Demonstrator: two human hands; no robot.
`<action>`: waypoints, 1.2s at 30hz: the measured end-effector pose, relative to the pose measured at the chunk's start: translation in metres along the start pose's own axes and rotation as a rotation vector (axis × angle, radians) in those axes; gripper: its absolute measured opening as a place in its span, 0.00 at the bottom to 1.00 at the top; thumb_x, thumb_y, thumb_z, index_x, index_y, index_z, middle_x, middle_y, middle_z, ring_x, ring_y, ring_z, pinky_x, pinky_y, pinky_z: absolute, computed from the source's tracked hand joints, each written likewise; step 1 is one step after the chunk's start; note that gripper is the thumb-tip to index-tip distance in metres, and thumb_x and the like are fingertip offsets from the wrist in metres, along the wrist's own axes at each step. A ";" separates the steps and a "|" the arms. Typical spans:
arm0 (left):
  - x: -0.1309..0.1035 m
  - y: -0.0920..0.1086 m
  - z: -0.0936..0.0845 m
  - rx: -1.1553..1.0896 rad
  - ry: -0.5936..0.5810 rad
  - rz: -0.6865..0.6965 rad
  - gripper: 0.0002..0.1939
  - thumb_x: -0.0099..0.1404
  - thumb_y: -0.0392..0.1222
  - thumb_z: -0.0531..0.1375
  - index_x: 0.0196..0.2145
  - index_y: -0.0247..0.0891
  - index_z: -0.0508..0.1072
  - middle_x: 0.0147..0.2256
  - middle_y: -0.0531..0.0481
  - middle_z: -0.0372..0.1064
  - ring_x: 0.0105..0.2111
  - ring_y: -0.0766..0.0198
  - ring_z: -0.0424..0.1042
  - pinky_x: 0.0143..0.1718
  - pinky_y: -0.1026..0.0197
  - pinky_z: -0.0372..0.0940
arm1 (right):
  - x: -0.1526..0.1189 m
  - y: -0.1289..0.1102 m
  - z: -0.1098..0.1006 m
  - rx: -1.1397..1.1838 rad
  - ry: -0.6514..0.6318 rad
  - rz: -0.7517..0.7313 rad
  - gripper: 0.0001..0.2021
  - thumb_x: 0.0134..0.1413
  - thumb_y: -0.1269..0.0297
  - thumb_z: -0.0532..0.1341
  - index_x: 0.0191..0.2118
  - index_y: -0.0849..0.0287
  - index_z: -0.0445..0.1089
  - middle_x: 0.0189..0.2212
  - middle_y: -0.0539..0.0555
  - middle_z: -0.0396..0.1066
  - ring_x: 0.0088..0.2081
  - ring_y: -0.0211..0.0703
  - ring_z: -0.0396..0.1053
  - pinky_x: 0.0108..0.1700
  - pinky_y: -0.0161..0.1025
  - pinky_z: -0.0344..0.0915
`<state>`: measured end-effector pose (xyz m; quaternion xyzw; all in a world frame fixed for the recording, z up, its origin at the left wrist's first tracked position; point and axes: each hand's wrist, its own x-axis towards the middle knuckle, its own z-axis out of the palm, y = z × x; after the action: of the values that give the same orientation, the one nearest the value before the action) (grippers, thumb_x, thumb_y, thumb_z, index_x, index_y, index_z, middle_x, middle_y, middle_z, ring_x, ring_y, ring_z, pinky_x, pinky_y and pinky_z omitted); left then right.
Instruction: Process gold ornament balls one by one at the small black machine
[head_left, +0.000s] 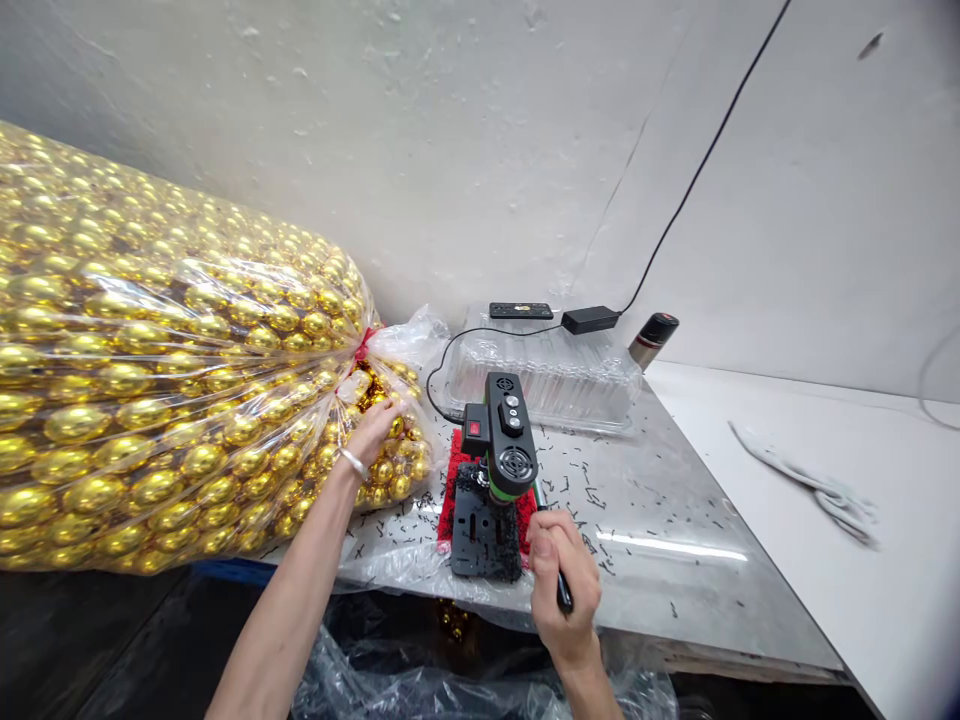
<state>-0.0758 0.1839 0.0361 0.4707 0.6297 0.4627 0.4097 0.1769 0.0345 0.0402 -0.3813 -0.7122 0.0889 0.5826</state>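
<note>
Gold balls (79,423): the largest mass in view, packed in a clear bag (420,335) that lies on its side at the person's left and against the wall; its long axis runs roughly crosswise, with the gathered neck towards the centre
Metal tabletop (645,500): supports the neck end of the bag and the black device, with small black bits scattered over it
Clear plastic trays (540,372): stacked behind the device, near the wall
Black device (512,430): stands between the two hands, to the right of the balls; a slotted black plate (486,530) lies at its near side, above a red mat (448,510)
Left hand (375,432): reaches forward to the balls beside the bag's neck and is much the nearer hand to them; whether the fingers are closed on a ball cannot be told
Right hand (566,580): well apart from the left, on the other side of the device; fingers wrapped around a black handle (565,592), whose far end slants away towards the device
Pale glove (810,485): lies on the white surface (780,410) at far right
Red tie (365,345): cinches the neck, just beyond the left hand
</note>
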 end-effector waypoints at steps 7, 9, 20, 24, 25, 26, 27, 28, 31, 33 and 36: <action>-0.090 -0.007 0.014 -0.941 -0.148 -0.430 0.07 0.62 0.34 0.59 0.38 0.30 0.73 0.37 0.40 0.76 0.29 0.66 0.74 0.20 0.71 0.66 | -0.001 0.001 0.001 0.011 0.030 -0.010 0.11 0.58 0.78 0.49 0.28 0.58 0.60 0.25 0.51 0.61 0.29 0.37 0.61 0.29 0.36 0.58; -0.107 -0.016 0.027 -0.989 -0.155 -0.498 0.07 0.63 0.34 0.59 0.39 0.30 0.74 0.36 0.41 0.76 0.29 0.65 0.75 0.19 0.71 0.66 | 0.000 0.000 0.000 0.003 0.021 -0.015 0.11 0.58 0.78 0.49 0.28 0.58 0.60 0.25 0.51 0.61 0.29 0.37 0.61 0.30 0.36 0.58; -0.126 -0.053 0.069 -0.939 -0.192 -0.547 0.09 0.62 0.34 0.61 0.41 0.35 0.69 0.30 0.49 0.73 0.18 0.73 0.67 0.15 0.73 0.61 | 0.001 -0.004 -0.001 -0.029 0.001 0.004 0.12 0.57 0.80 0.49 0.26 0.57 0.57 0.24 0.49 0.59 0.30 0.36 0.61 0.31 0.36 0.58; -0.125 -0.049 0.068 -0.987 -0.175 -0.593 0.11 0.65 0.33 0.58 0.46 0.34 0.71 0.30 0.48 0.73 0.22 0.72 0.71 0.18 0.73 0.64 | 0.001 -0.005 -0.001 -0.024 0.002 0.010 0.13 0.57 0.80 0.49 0.26 0.57 0.56 0.24 0.49 0.59 0.30 0.36 0.61 0.31 0.36 0.58; -0.124 -0.049 0.067 -0.994 -0.152 -0.609 0.10 0.65 0.34 0.57 0.45 0.33 0.71 0.31 0.48 0.73 0.23 0.70 0.72 0.18 0.72 0.64 | 0.001 -0.005 -0.001 -0.021 0.001 0.009 0.13 0.57 0.80 0.49 0.26 0.57 0.56 0.24 0.49 0.59 0.30 0.36 0.61 0.31 0.36 0.58; -0.124 -0.048 0.067 -0.991 -0.132 -0.620 0.10 0.65 0.34 0.57 0.44 0.32 0.72 0.31 0.47 0.73 0.24 0.69 0.73 0.19 0.72 0.65 | 0.001 -0.005 -0.001 -0.018 0.000 0.007 0.13 0.57 0.80 0.49 0.26 0.57 0.56 0.23 0.49 0.59 0.30 0.37 0.61 0.31 0.36 0.58; -0.124 -0.047 0.067 -0.975 -0.120 -0.619 0.09 0.64 0.34 0.57 0.43 0.32 0.73 0.31 0.47 0.73 0.25 0.68 0.74 0.19 0.71 0.65 | 0.001 -0.005 -0.001 -0.016 -0.002 0.005 0.13 0.57 0.80 0.49 0.26 0.57 0.56 0.23 0.49 0.59 0.30 0.37 0.61 0.31 0.36 0.58; -0.125 -0.047 0.067 -0.945 -0.114 -0.605 0.09 0.63 0.33 0.59 0.42 0.32 0.73 0.31 0.47 0.74 0.27 0.67 0.74 0.21 0.71 0.66 | 0.001 -0.005 -0.001 -0.016 -0.002 0.005 0.13 0.57 0.80 0.49 0.26 0.57 0.56 0.23 0.48 0.59 0.30 0.37 0.62 0.31 0.36 0.58; -0.126 -0.049 0.073 -0.780 -0.123 -0.492 0.15 0.55 0.33 0.65 0.42 0.34 0.74 0.36 0.47 0.75 0.32 0.64 0.75 0.24 0.70 0.67 | 0.001 -0.005 -0.001 -0.015 0.000 0.007 0.13 0.57 0.79 0.49 0.26 0.57 0.57 0.23 0.49 0.59 0.30 0.37 0.62 0.30 0.36 0.59; -0.127 -0.051 0.080 -0.620 -0.140 -0.388 0.19 0.53 0.36 0.68 0.43 0.35 0.75 0.40 0.46 0.76 0.35 0.63 0.75 0.27 0.68 0.67 | 0.002 -0.004 -0.001 -0.008 0.003 0.003 0.12 0.57 0.79 0.49 0.26 0.57 0.57 0.23 0.49 0.60 0.30 0.37 0.62 0.30 0.36 0.59; -0.129 -0.056 0.091 -0.339 -0.150 -0.182 0.19 0.53 0.39 0.67 0.44 0.35 0.75 0.41 0.45 0.77 0.40 0.60 0.74 0.39 0.62 0.68 | 0.002 -0.004 -0.001 -0.004 0.005 -0.014 0.12 0.57 0.80 0.49 0.27 0.57 0.58 0.23 0.49 0.60 0.30 0.38 0.62 0.30 0.37 0.59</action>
<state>0.0272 0.0694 -0.0292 0.3692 0.5505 0.4868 0.5689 0.1757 0.0327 0.0442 -0.3779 -0.7135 0.0823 0.5842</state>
